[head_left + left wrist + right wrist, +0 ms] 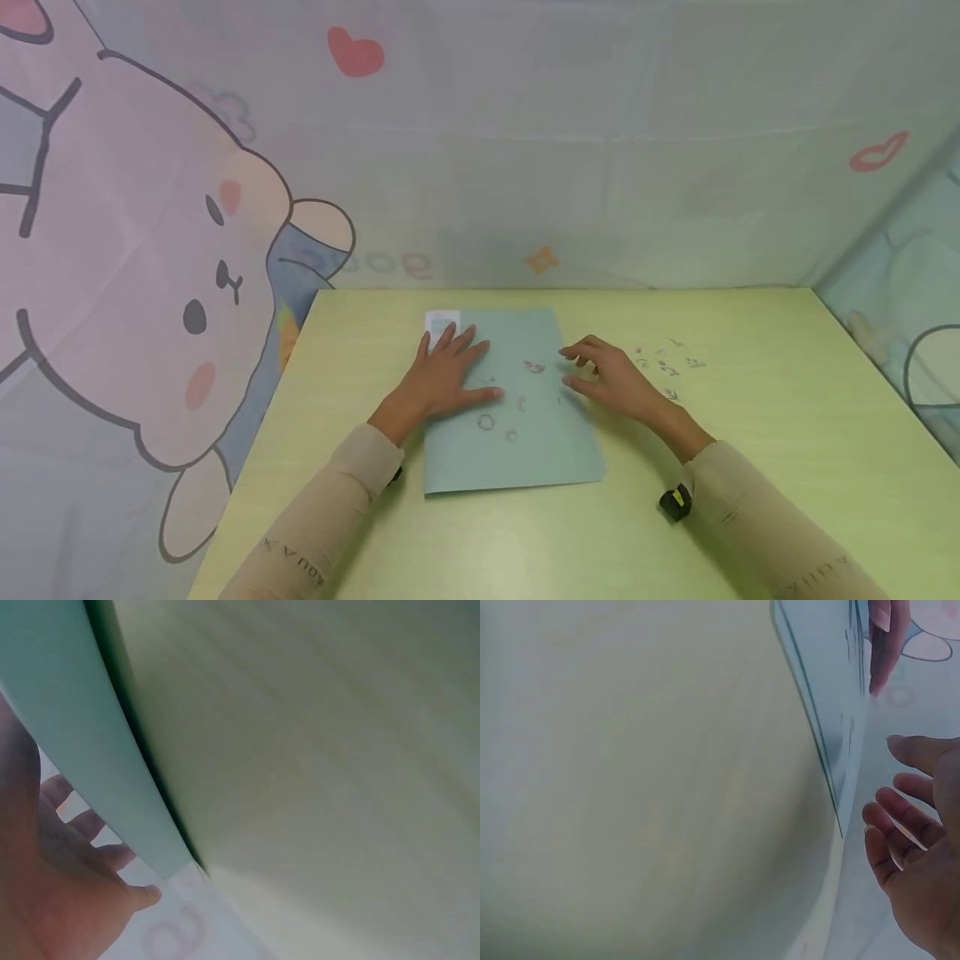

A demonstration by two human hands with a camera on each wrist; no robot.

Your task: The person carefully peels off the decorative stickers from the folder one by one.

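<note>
A pale blue-green folder or booklet (517, 462) lies on the table, with a white patch (442, 317) at its top left corner. My left hand (442, 379) rests on its left part, fingers spread. Several small, flat, sticker-like pieces are on the cover, among them a ring shape (486, 422) and a reddish curved sprig (534, 367). My right hand (611, 379) is at the folder's right edge, fingers loosely bent with a gap between thumb and fingers. Nothing shows in its grasp. In the right wrist view the folder's edge (810, 705) shows more than one layer.
To the right of the right hand, several small sprig-like pieces (667, 367) lie on the yellow-green table (772, 400). A printed cloth (600, 167) hangs behind the table, with a large bear drawing (150, 275) at the left.
</note>
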